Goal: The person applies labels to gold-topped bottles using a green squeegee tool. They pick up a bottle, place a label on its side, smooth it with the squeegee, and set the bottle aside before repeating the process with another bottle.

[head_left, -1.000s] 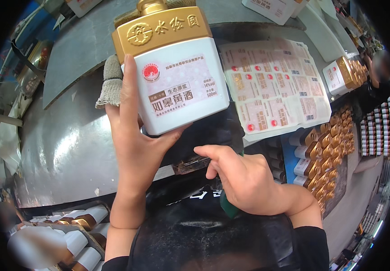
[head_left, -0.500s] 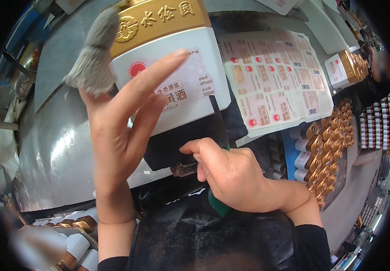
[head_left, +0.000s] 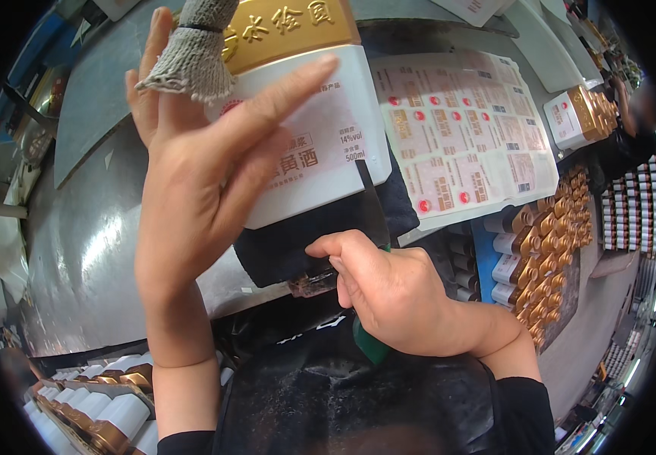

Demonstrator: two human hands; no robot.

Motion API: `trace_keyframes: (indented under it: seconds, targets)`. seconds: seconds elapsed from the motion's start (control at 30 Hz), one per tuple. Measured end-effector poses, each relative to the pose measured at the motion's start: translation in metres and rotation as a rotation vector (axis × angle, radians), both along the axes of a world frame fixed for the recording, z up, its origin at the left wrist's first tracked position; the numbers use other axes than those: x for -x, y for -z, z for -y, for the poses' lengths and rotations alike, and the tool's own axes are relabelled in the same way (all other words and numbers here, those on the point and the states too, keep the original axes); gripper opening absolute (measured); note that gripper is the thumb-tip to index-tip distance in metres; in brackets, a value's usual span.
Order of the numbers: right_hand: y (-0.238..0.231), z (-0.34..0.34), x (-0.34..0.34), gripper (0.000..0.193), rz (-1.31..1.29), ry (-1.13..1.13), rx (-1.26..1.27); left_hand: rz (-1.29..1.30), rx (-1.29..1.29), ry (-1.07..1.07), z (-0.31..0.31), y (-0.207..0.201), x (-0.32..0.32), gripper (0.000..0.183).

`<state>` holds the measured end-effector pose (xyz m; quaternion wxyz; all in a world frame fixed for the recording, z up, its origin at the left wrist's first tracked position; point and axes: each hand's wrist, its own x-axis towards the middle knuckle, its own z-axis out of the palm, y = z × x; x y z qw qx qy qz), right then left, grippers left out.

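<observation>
A white bottle (head_left: 335,152) with an embossed gold upper part and a printed label lies flat in front of me on a dark cloth pad (head_left: 275,254). Over it, my left hand (head_left: 199,163) is spread, its forefinger slightly blurred and holding nothing. One finger of that hand wears a grey knitted sleeve (head_left: 191,64) with a black band; whether it touches the bottle I cannot tell. Closed round a green handle (head_left: 372,345) is my right hand (head_left: 400,292). A narrow dark blade (head_left: 373,208) rises from this knife-like tool, its tip by the bottle's lower right corner.
Right of the bottle lies a sheet of printed labels (head_left: 464,136). Several white-and-gold bottles (head_left: 548,258) stand in rows beyond it, others (head_left: 119,417) at lower left. One more bottle (head_left: 571,117) is at upper right, near another person (head_left: 635,114). The metal tabletop (head_left: 85,265) spreads leftward.
My left hand has shifted upward and its fingers have spread, showing more of them. The sleeved finger has moved right over the gold part. My right hand and the blade stay almost still.
</observation>
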<state>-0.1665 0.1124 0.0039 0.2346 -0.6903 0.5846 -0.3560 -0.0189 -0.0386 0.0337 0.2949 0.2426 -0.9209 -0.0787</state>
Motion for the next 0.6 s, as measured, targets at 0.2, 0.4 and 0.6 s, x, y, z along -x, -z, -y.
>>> trace_keyframes:
  seconds: [0.2, 0.4, 0.6]
  targets:
    - [-0.001, 0.001, 0.0, 0.023, 0.017, -0.001, -0.003, 0.197, 0.204, -0.131, -0.009, 0.0, 0.007, 0.047]
    - [0.0, 0.001, 0.001, 0.025, 0.019, 0.004, -0.011, 0.218, 0.201, -0.204, -0.017, -0.005, 0.017, 0.044]
    - [-0.002, 0.002, 0.0, 0.026, 0.033, 0.001, -0.011, 0.039, 0.088, -0.162, -0.017, -0.018, 0.031, 0.048]
